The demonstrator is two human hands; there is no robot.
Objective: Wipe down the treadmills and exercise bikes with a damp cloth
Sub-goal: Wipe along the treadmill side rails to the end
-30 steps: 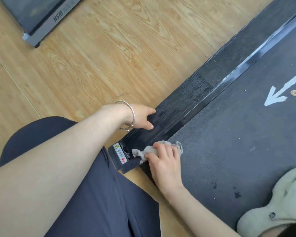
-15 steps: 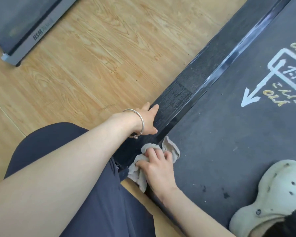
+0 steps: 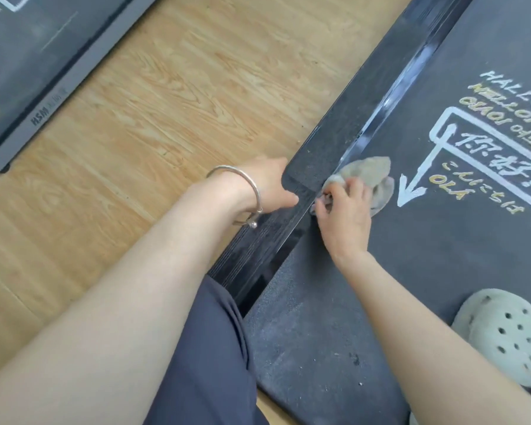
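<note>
Right up against the inner edge of the black ribbed side rail [image 3: 325,148], on the dark grey treadmill belt [image 3: 319,332], sits the crumpled grey-beige cloth [image 3: 370,176]. The right hand [image 3: 344,219] is palm-down over its near end, grip closed, fingers curled and pinching the fabric. The left hand [image 3: 270,185], silver bangle [image 3: 249,185] on the wrist, rests on the rail's outer edge with the thumb on top. Its fingers are hidden, so can't tell that grip. Pale wooden floor [image 3: 181,102] runs beyond, with a second grey-framed treadmill [image 3: 43,96] top left.

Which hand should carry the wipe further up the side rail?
Right. The right hand grips the cloth at the side rail's inner edge; the left hand just holds its outer edge.
</note>
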